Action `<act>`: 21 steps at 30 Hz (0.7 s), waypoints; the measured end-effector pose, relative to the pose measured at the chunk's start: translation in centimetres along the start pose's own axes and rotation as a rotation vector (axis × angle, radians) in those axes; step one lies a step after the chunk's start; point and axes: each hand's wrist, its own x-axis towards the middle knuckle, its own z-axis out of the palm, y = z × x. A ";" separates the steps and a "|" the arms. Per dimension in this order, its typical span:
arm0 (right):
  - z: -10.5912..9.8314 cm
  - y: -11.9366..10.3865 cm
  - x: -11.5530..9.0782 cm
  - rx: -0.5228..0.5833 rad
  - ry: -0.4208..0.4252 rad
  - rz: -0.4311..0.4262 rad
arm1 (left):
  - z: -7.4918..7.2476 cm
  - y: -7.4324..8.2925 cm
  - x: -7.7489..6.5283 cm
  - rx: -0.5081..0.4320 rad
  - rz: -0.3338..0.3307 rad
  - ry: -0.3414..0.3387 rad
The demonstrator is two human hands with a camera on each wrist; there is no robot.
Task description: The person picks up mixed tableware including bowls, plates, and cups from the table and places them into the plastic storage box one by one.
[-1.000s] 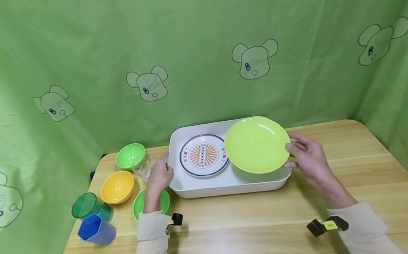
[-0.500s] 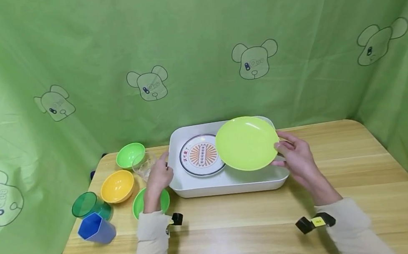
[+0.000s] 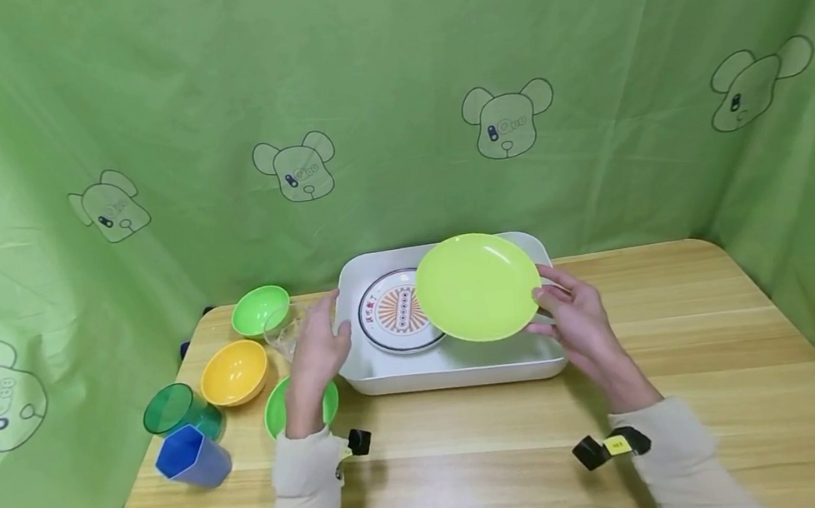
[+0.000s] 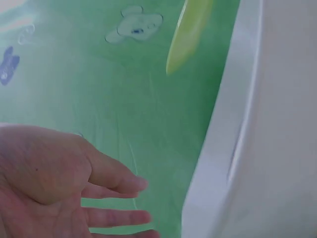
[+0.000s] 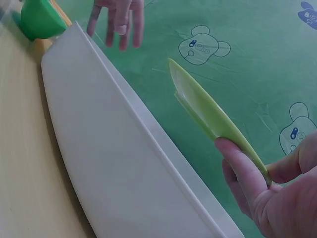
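Observation:
My right hand (image 3: 581, 318) grips a yellow-green plate (image 3: 479, 288) by its right rim. In the right wrist view the plate (image 5: 208, 109) is held above the white tray (image 5: 114, 129), thumb on one face and fingers on the other. Beneath it, in the tray (image 3: 459, 376), lies a white plate (image 3: 392, 314) with an orange ray print, partly covered from the head view. My left hand (image 3: 318, 348) is by the tray's left end with its fingers extended. In the left wrist view this hand (image 4: 64, 183) holds nothing.
Left of the tray are two green bowls (image 3: 260, 311), an orange bowl (image 3: 235, 374), and a clear cup (image 3: 282, 329) partly behind my left hand. A green cup (image 3: 182, 412) and a blue cup (image 3: 193, 458) stand further left. A green curtain (image 3: 392, 121) hangs behind the table (image 3: 477, 464).
My right hand has moved left with the yellow-green plate, which now covers more of the white plate. My left hand has loosened from the tray's left rim, its fingers opening out.

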 end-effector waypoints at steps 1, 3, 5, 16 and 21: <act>0.1 0.0 0.0 0.007 -0.003 -0.001 | 0.0 0.4 -0.1 -0.010 0.019 0.013; 0.3 0.1 0.0 0.013 -0.007 -0.009 | 0.3 1.2 -0.2 -0.050 0.052 0.023; 0.5 0.2 -0.1 0.021 -0.010 -0.011 | 0.8 1.8 -0.1 -0.116 0.089 0.013; 1.6 0.6 -0.3 0.054 -0.020 -0.001 | 3.2 3.2 0.0 -0.720 0.047 -0.194; 1.8 0.9 -0.3 0.050 -0.017 -0.013 | 3.8 3.7 0.0 -0.805 0.031 -0.215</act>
